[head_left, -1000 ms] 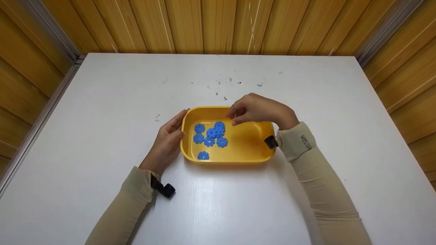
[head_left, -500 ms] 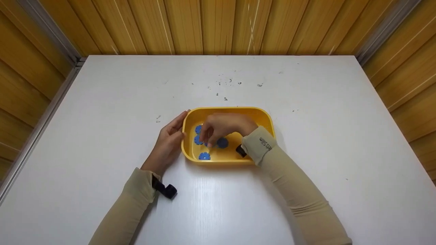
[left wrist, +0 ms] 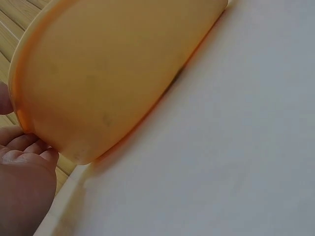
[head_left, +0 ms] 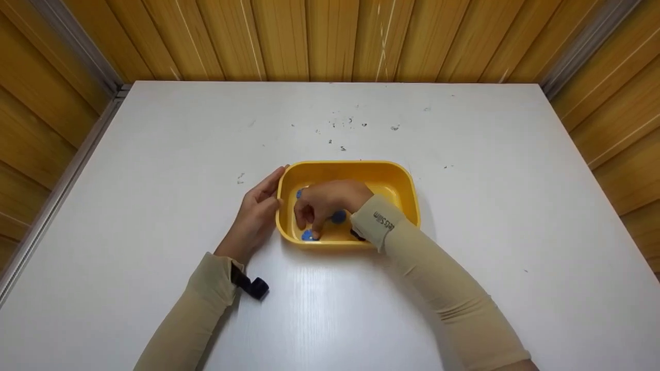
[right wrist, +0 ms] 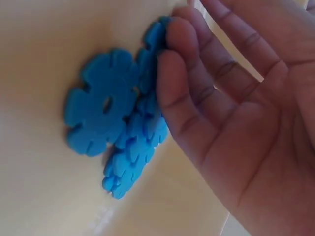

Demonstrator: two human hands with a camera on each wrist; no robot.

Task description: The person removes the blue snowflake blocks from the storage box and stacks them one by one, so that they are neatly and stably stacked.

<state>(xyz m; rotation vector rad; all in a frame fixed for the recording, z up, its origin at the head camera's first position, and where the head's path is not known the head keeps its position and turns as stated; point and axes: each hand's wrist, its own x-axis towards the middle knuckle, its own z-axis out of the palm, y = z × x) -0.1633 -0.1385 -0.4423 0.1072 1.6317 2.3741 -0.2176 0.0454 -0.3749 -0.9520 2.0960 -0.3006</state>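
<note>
A yellow plastic tray (head_left: pixel 393 239) with rounded corners stands in front of me. My left hand (head_left: pixel 252 216) grips its left end, the thumb at the rim and the fingers against the outer wall (left wrist: pixel 98 73). Inside it are blue notched discs, like snowflake building pieces. My right hand (head_left: pixel 325 203) reaches into the left half, its thumb tip right at a blue disc (head_left: pixel 308 236) by the near wall. The right wrist view has its bent fingers (right wrist: pixel 177 81) beside a larger-looking disc (right wrist: pixel 101 115) and several overlapping discs (right wrist: pixel 130 160). The hand hides most discs from the head view.
The white table (head_left: pixel 180 134) carries dark scuff marks beyond the tray. Yellow wood-look panels (head_left: pixel 330 41) rise behind it and at both sides. Each wrist wears a small black camera, the left one (head_left: pixel 257 287) standing out over the table.
My right hand has moved left and down from above the tray's far rim, in among the discs and then toward the near wall. The left hand keeps its place on the tray.
</note>
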